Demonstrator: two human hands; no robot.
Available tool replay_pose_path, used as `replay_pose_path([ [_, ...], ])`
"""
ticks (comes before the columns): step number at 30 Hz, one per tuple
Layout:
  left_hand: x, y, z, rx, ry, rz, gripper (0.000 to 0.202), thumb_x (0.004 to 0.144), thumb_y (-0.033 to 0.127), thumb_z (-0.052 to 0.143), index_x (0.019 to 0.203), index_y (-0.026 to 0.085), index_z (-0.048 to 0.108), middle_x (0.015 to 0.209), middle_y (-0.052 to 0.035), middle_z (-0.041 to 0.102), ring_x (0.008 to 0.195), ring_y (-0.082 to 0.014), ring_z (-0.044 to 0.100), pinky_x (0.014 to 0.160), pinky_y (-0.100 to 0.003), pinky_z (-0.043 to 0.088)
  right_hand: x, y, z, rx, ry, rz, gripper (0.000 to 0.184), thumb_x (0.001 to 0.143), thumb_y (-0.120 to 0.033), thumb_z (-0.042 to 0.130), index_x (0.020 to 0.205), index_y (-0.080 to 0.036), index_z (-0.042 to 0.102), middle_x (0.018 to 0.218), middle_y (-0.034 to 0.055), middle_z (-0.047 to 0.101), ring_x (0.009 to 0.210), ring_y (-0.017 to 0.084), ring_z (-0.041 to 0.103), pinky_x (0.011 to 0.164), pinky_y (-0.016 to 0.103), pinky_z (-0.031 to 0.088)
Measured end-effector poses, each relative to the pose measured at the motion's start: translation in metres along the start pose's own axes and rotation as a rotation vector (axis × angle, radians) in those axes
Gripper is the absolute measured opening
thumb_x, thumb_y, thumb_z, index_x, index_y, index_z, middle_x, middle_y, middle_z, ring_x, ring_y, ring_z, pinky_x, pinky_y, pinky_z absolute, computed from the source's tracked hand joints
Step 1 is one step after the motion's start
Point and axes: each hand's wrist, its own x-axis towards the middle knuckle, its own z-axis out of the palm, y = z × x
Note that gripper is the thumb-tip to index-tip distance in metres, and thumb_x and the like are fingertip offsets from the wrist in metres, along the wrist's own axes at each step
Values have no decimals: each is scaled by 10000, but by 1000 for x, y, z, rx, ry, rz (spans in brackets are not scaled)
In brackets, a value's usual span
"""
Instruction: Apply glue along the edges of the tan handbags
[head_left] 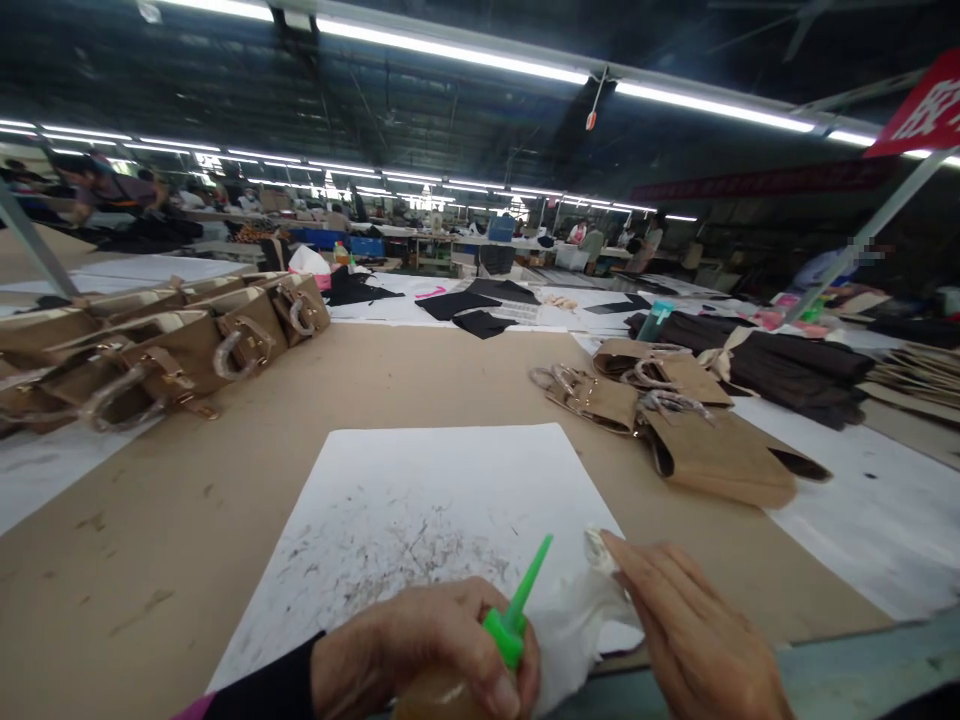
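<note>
My left hand (427, 635) is closed around a squeeze bottle (508, 632) with a green cap and a long pointed green nozzle. The nozzle tilts up and to the right; the brownish body of the bottle runs off the bottom of the view. My right hand (697, 625) pinches a crumpled white cloth or tissue (581, 615) between thumb side and fingertips. The cloth hangs down between the two hands, and whether my left hand also touches it is hidden. Beneath both hands lies a white sheet (450, 460) marked with dark smears.
Brown handbags with wrapped handles (180, 350) stand in rows at the left. Several more brown bags (712, 450) lie on the right of the tan-covered table (390, 375). Black cut pieces (457, 305), a teal bottle (657, 318) and dark folded material (795, 365) are farther back. People work in the background.
</note>
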Motion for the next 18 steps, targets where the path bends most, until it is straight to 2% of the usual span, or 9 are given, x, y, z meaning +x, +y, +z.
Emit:
replay_pose_path([
  [3, 2, -6, -4, -63, -45, 79, 261, 415, 246, 609, 631, 107, 662, 515, -6, 551, 408, -82, 438, 377, -195, 267, 8, -3, -8, 165, -28, 40, 218, 1009, -220, 405, 1174, -176, 541, 911, 60, 681, 807, 229, 643, 729, 314, 524],
  [6, 3, -8, -6, -82, -63, 98, 278, 419, 235, 605, 658, 111, 675, 582, -22, 599, 457, -98, 480, 403, -200, 301, 15, -13, -11, 276, -57, 64, 168, 1002, -263, 443, 1120, -207, 550, 871, 49, 686, 740, 220, 647, 675, 305, 531],
  [10, 10, -9, -5, -34, -64, 88, 277, 422, 247, 620, 657, 107, 665, 541, -5, 552, 446, -88, 441, 427, -206, 277, 21, -24, -10, 312, -64, 101, 156, 1001, -259, 446, 1084, -206, 567, 823, 36, 680, 670, 206, 636, 599, 298, 519],
  [14, 14, -20, -4, 14, -87, 67, 280, 470, 298, 626, 681, 115, 645, 547, 6, 510, 469, -81, 412, 455, -216, 254, 23, -22, -2, 309, 12, 151, 142, 999, -215, 446, 1064, -185, 569, 851, 46, 680, 727, 195, 642, 675, 292, 516],
  [16, 10, -28, -4, 144, -2, 5, 280, 497, 332, 652, 697, 136, 640, 552, 20, 498, 483, -82, 399, 456, -219, 251, 21, -10, 1, 241, 52, 236, 162, 1006, -229, 425, 1043, -168, 571, 869, 67, 678, 777, 202, 644, 713, 302, 513],
  [18, 1, -36, -5, 378, 167, -55, 267, 566, 370, 686, 727, 163, 636, 580, 32, 509, 530, -94, 427, 481, -220, 294, 15, 11, -1, 143, 65, 314, 210, 1017, -269, 390, 1026, -162, 570, 886, 82, 678, 812, 210, 646, 718, 311, 513],
])
